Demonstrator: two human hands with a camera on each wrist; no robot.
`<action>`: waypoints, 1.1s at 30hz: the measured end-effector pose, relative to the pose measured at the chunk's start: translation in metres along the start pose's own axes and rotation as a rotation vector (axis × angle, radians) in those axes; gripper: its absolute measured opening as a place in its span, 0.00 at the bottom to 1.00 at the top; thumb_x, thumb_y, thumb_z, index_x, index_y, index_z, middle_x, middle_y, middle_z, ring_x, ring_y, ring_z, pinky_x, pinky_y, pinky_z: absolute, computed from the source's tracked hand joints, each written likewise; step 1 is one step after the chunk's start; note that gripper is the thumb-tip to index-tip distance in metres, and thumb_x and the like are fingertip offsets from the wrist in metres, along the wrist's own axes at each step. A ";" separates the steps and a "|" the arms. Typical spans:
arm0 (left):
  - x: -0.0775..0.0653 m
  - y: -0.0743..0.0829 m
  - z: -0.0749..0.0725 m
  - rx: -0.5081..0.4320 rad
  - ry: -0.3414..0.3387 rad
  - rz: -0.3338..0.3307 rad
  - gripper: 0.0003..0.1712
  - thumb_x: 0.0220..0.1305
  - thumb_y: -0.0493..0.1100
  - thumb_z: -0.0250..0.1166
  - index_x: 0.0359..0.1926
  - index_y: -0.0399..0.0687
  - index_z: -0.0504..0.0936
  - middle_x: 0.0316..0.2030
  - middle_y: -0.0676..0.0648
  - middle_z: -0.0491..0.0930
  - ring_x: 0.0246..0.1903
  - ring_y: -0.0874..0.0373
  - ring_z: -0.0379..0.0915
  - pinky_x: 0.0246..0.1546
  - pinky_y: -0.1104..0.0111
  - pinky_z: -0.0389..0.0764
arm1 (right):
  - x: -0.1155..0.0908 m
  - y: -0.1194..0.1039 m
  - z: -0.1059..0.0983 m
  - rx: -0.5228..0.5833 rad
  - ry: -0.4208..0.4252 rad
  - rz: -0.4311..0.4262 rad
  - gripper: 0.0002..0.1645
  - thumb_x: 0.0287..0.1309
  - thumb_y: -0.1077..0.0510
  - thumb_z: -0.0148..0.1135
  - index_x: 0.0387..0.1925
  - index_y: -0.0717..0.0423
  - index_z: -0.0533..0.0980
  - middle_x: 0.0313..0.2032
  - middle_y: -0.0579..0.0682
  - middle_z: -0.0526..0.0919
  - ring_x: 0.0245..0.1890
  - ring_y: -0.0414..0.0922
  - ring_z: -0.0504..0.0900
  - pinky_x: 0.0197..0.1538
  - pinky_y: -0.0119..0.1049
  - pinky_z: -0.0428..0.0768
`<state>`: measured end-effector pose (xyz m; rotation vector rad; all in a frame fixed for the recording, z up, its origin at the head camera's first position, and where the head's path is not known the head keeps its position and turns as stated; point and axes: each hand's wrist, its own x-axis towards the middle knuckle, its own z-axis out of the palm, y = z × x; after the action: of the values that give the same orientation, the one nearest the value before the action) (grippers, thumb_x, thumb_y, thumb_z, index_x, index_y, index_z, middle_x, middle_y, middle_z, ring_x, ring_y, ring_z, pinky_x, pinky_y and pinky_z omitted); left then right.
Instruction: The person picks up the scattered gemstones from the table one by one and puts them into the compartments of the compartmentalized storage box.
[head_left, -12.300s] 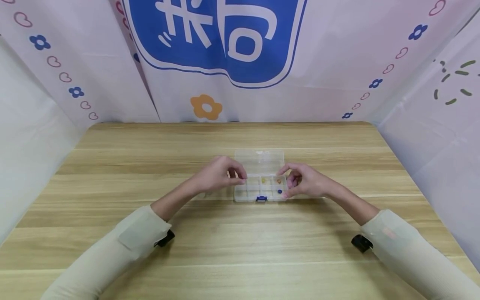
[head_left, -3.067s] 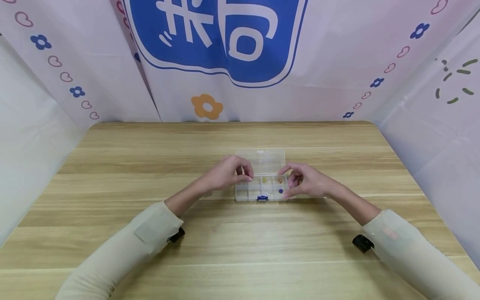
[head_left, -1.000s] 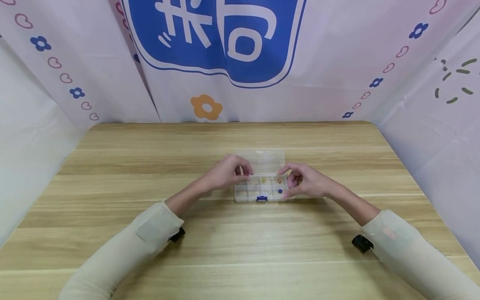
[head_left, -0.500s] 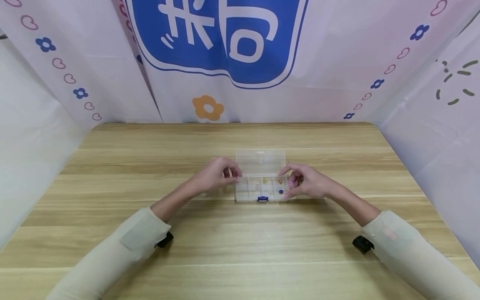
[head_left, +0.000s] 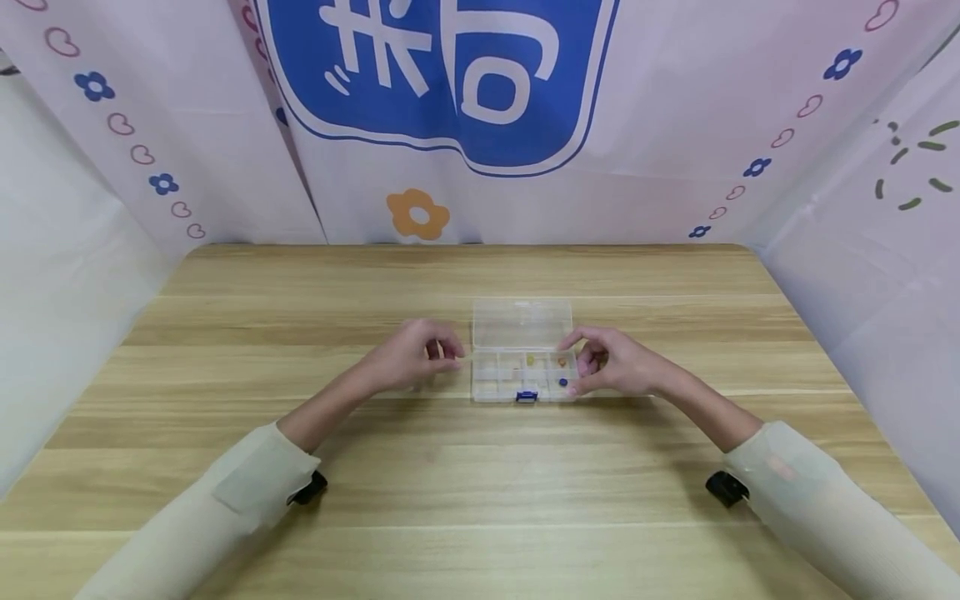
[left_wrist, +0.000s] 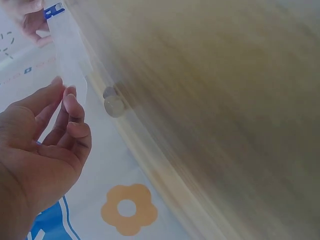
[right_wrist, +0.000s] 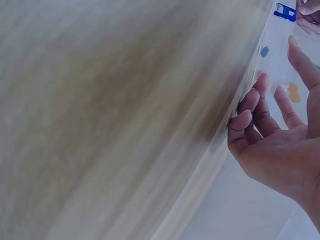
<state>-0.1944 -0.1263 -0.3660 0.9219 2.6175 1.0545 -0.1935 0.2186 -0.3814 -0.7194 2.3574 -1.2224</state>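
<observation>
A clear plastic compartment box [head_left: 486, 387] with a blue latch [head_left: 527, 397] lies on the table, its lid [head_left: 522, 323] folded back. Inside are a yellow piece [head_left: 530, 360], an orange-red piece [head_left: 562, 362], a dark blue piece [head_left: 563, 382] and a faint reddish speck [head_left: 515, 369]. My right hand [head_left: 626, 364] holds the box's right end, index finger at the back corner and thumb at the front. My left hand [head_left: 412, 358] hovers just left of the box, thumb and index tips close together, nothing visible between them. Below it, small round greyish pieces [left_wrist: 114, 105] show in the left wrist view.
The wood-grain table [head_left: 480, 483] spreads around the box. A printed white cloth [head_left: 645, 150] hangs behind it, with pale side panels at left and right. A black wrist device [head_left: 725, 488] sits under the right sleeve.
My left hand has drawn back leftward from over the box's rear left compartments. A faint reddish speck now shows in a rear compartment. The right hand has stayed at the box's right end.
</observation>
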 end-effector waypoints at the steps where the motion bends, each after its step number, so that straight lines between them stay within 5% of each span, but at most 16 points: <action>1: -0.001 -0.001 0.000 0.002 0.001 0.000 0.02 0.65 0.32 0.72 0.38 0.36 0.88 0.30 0.49 0.84 0.27 0.61 0.76 0.30 0.69 0.79 | 0.000 0.000 0.000 0.000 0.001 0.002 0.33 0.52 0.67 0.79 0.58 0.69 0.74 0.29 0.51 0.80 0.31 0.44 0.77 0.38 0.31 0.78; 23: -0.023 -0.022 -0.016 0.006 0.009 -0.045 0.03 0.63 0.29 0.72 0.38 0.34 0.87 0.33 0.46 0.85 0.29 0.58 0.77 0.31 0.71 0.79 | 0.000 0.000 0.000 0.004 0.000 0.006 0.33 0.52 0.67 0.79 0.58 0.69 0.73 0.29 0.52 0.80 0.31 0.45 0.77 0.38 0.31 0.78; 33: -0.025 -0.025 -0.019 0.016 -0.037 -0.093 0.04 0.61 0.28 0.73 0.34 0.38 0.88 0.31 0.47 0.85 0.29 0.58 0.76 0.30 0.70 0.78 | -0.001 0.001 0.000 -0.003 -0.002 0.000 0.33 0.53 0.66 0.79 0.58 0.69 0.73 0.29 0.51 0.80 0.31 0.45 0.77 0.39 0.31 0.78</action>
<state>-0.1936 -0.1664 -0.3708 0.8064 2.6142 0.9853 -0.1931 0.2200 -0.3821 -0.7216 2.3578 -1.2175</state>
